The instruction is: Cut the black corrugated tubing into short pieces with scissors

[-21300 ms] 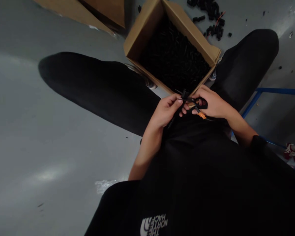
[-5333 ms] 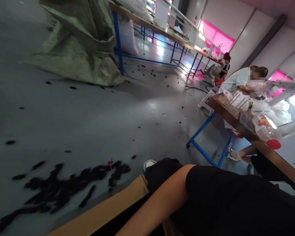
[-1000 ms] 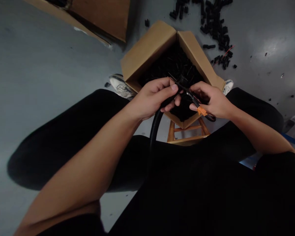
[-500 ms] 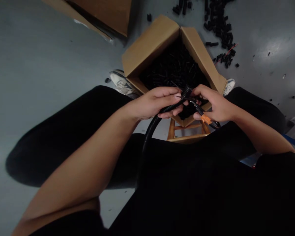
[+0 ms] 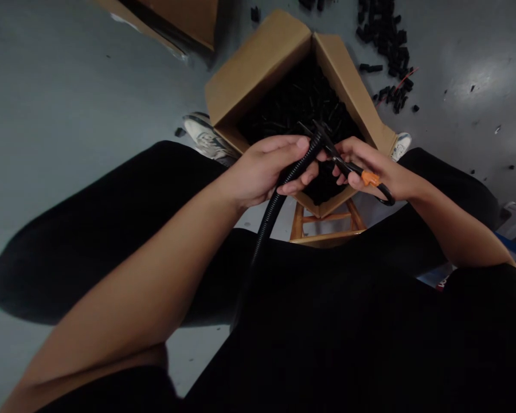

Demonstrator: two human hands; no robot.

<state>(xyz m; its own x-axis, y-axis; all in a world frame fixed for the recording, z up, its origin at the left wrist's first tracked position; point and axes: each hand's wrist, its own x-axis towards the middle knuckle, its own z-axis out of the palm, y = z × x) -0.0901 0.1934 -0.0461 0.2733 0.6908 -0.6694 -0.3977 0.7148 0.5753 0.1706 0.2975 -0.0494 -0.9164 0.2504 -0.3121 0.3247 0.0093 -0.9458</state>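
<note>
My left hand (image 5: 279, 166) is closed round a black corrugated tube (image 5: 266, 221), which curves down towards my lap. The tube's upper end points out past my fingers, over the cardboard box. In my right hand (image 5: 370, 166) is a pair of scissors (image 5: 341, 162) with black handles and orange tape wrapped round them. Their blades lie across or beside the tube's end; I cannot tell whether they touch it. Below both hands stands the open cardboard box (image 5: 258, 71), holding many short black tube pieces (image 5: 301, 103).
A small wooden stool (image 5: 327, 229) shows under the box, between my legs. Black pieces (image 5: 382, 34) lie scattered on the floor at the upper right, with a thin red strand (image 5: 398, 86) among them. Another cardboard box (image 5: 176, 23) stands at the upper left.
Both hands have moved slightly up in the view. The scissors have turned, their blades now pointing more upward near the tube's end, and the tube lies straighter.
</note>
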